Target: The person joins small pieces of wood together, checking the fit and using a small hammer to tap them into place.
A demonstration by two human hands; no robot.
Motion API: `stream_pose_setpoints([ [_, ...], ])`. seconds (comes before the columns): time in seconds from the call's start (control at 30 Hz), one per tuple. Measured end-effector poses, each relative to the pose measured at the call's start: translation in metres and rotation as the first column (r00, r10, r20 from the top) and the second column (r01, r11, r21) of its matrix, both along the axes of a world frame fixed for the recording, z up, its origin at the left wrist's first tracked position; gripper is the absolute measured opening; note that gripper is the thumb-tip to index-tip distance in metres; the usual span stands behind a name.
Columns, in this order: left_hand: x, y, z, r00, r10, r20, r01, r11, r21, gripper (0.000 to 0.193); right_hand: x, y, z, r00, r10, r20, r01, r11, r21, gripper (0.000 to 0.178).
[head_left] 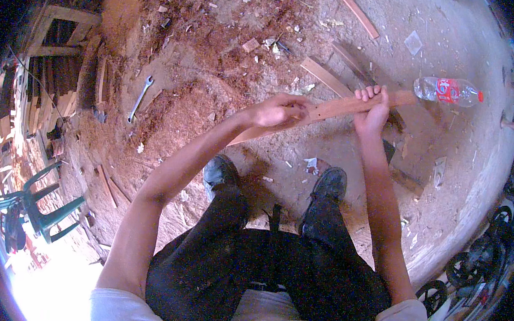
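Observation:
A long reddish-brown wooden board (334,109) slants across in front of me, with small dark holes near its middle. My right hand (372,107) is closed around it, fingers wrapped over the top edge. My left hand (279,110) is at the board's nearer left part, its fingers curled and pinched together beside the holes. Whatever those fingers hold, if anything, is hidden. Just past the board's right end is a clear plastic bottle (448,91) with a red label and red cap, lying on its side.
Sawdust and wood scraps cover the dirt floor (187,50). A combination wrench (140,99) lies to the left. Loose wood strips (327,76) lie beyond the board. A green plastic chair (48,206) stands at far left, and dark wheels (465,267) sit at right. My shoes (328,184) are below the board.

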State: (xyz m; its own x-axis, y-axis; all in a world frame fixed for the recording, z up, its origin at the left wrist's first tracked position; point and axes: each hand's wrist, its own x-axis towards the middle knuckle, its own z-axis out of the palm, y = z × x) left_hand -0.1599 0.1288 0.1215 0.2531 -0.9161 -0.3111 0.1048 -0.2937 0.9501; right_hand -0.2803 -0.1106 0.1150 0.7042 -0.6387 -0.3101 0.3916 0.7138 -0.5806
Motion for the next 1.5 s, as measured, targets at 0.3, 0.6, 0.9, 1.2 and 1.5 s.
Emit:
stream_pose_setpoints([
  [0.3,-0.005,0.000,0.003,0.998,0.018,-0.052,-0.018,1.000,-0.002,0.038,0.004,0.013,0.004,0.995,-0.036,-0.091,0.037,0.999,0.019,0.023],
  [0.6,0.010,0.008,-0.019,0.973,0.225,-0.048,-0.230,0.967,-0.112,0.026,-0.014,-0.048,0.019,0.993,-0.006,0.119,0.006,1.000,-0.004,0.015],
  [0.9,0.002,-0.010,0.039,0.859,0.467,0.210,-0.402,0.870,-0.286,0.042,-0.004,-0.003,0.028,0.951,0.000,-0.310,0.016,0.999,0.048,0.031],
  [1.2,0.007,-0.008,0.044,0.815,0.354,0.460,-0.188,0.911,-0.368,0.058,0.008,0.021,0.102,0.988,0.087,-0.130,-0.105,0.984,-0.142,0.034],
  [1.5,-0.008,-0.014,0.059,0.902,0.348,0.257,-0.246,0.901,-0.358,0.058,-0.001,-0.012,0.071,0.872,0.160,0.463,-0.218,0.973,0.074,0.021],
])
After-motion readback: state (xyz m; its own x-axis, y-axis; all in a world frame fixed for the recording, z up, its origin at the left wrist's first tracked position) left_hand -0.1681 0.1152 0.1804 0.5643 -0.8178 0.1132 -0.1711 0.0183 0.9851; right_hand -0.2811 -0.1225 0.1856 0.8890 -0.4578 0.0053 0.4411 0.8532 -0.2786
